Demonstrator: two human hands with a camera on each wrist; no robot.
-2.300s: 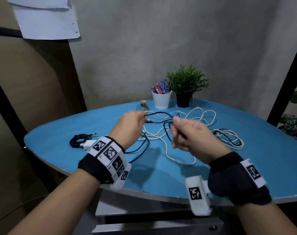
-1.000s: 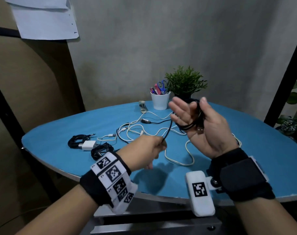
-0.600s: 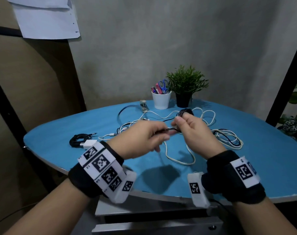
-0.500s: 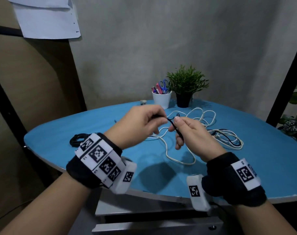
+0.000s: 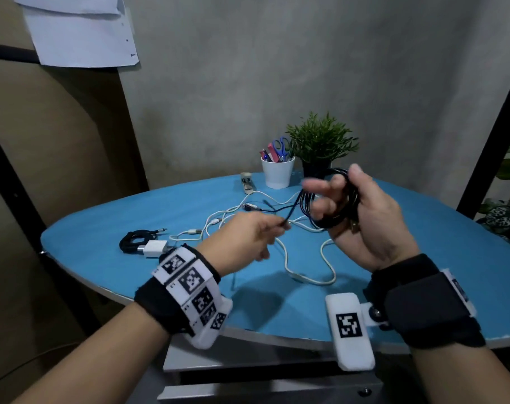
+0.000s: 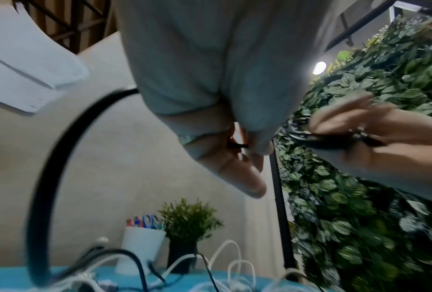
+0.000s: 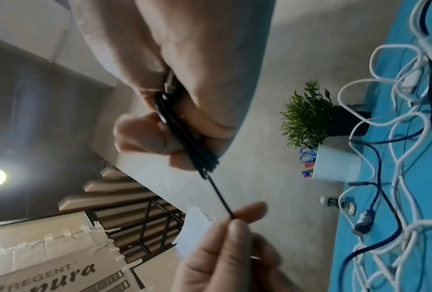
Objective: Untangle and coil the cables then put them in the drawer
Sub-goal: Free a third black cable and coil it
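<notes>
A black cable (image 5: 339, 221) is wound in several loops round the fingers of my right hand (image 5: 335, 193), held palm-up above the blue table (image 5: 423, 258). In the right wrist view the thumb presses that black coil (image 7: 184, 142) against the fingers. A straight strand runs from the coil to my left hand (image 5: 280, 228), which pinches it between thumb and forefinger; the left hand's fingertips (image 7: 234, 227) show this too. The free end trails in a wide black loop (image 6: 50, 177) down to the table. Tangled white cables (image 5: 306, 275) lie under both hands.
A coiled black cable (image 5: 133, 243) with a white charger (image 5: 154, 247) lies at the table's left. A white cup with scissors (image 5: 278, 173), a potted plant (image 5: 321, 144) and a small stapler-like object (image 5: 247, 182) stand at the back. A grey drawer unit (image 5: 248, 389) sits below the front edge.
My right hand has risen and turned palm-up with the black coil round its fingers. My left hand has dropped down and left, drawing the strand straight.
</notes>
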